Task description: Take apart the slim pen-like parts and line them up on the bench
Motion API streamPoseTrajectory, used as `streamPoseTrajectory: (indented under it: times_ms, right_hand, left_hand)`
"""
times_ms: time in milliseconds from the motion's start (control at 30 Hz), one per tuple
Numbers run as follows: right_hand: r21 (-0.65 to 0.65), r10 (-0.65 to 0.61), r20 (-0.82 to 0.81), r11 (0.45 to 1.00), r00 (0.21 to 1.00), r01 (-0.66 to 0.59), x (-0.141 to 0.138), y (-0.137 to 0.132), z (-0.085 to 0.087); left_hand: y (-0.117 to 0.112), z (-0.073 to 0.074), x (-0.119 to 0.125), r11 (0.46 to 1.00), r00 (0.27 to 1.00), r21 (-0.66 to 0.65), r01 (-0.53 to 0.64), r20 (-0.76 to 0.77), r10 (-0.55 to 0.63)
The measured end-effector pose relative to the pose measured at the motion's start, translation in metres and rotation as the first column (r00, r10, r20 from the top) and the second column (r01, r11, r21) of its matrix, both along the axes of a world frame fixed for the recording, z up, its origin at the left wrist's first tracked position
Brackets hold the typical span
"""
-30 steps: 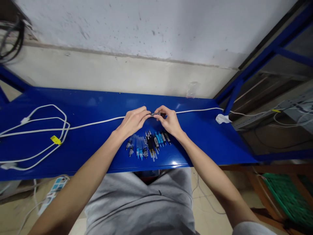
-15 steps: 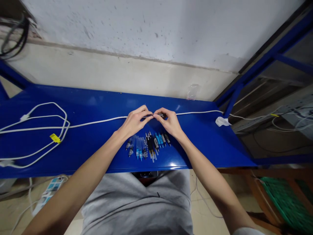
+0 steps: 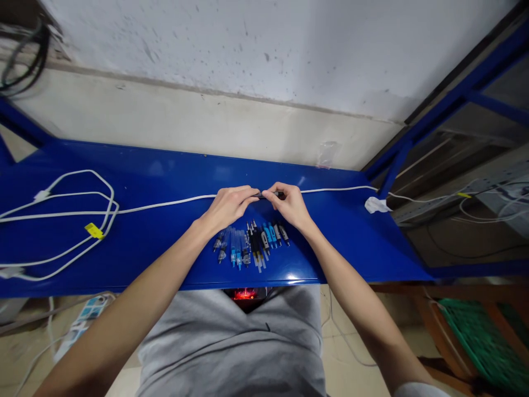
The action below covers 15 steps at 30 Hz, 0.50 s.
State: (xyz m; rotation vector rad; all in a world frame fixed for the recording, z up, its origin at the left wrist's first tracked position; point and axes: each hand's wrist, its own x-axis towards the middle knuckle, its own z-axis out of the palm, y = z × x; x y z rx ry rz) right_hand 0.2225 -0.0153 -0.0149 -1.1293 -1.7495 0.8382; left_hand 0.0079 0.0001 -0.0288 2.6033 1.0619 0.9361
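My left hand and my right hand meet over the middle of the blue shelf. Both pinch the ends of a thin dark pen held level between them, fingers curled shut. Just in front of my hands lies a row of several pens, some with blue parts, some black, some clear. A white cable runs along the shelf behind my hands.
Loops of white cable with a yellow tag lie on the shelf's left part. A white plug rests at the right end by a blue post. A wall rises behind. A green crate sits low at right, a power strip low at left.
Both hands stay together on the pen. They have shifted very slightly away from me and the fingers have re-gripped. A red glow now shows under the shelf's front edge.
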Motion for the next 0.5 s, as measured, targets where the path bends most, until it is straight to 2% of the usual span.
streamPoseTrajectory:
  times_ms: [200, 367, 500]
  right_hand:
    - [-0.06, -0.02, -0.045, 0.998, 0.999, 0.017, 0.001, -0.001, 0.004]
    - [-0.121, -0.046, -0.269, 0.993, 0.962, 0.013, -0.001, 0.004, 0.001]
    - [-0.213, -0.194, -0.456, 0.971, 0.868, 0.105, 0.003, 0.01, -0.002]
  left_hand:
    - [-0.003, 0.003, 0.004, 0.997, 0.999, 0.065, -0.043, 0.018, 0.042]
    - [-0.004, 0.009, 0.009, 0.998, 0.996, -0.066, -0.026, 0.08, 0.031]
    - [-0.006, 0.009, 0.009, 0.99, 0.997, -0.122, -0.074, 0.019, 0.076]
